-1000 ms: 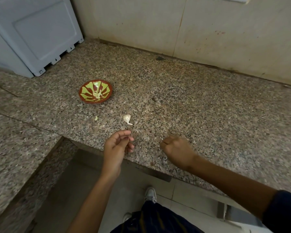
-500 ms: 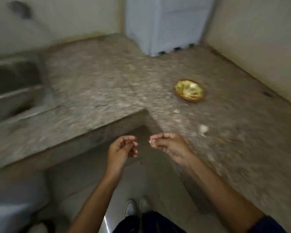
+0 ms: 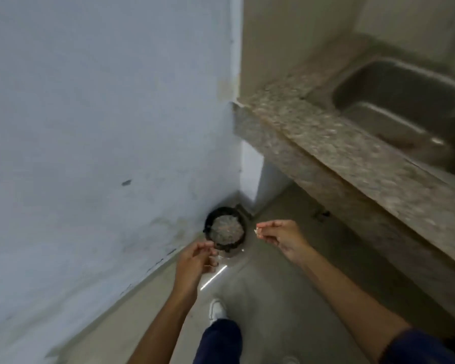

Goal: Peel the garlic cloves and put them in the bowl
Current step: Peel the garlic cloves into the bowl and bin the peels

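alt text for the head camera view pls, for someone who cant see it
A person's right hand pinches a small pale scrap above a round black bin in the floor corner; the left hand is beside it, fingers curled. A granite counter with a sink lies right.

Single view, head-worn, wide angle. Looks steeply down and forward into the floor corner where a black bin point(image 3: 224, 230) stands against the pale blue wall point(image 3: 90, 127). The bin sits mid-frame, near. Right of the bin and above it, the granite tabletop point(image 3: 339, 143) edge and steel sink point(image 3: 405, 106) run off frame. Below the bin, forearms, a white shoe point(image 3: 217, 310) and grey floor point(image 3: 286, 298) fill the foreground. Edges blurred.
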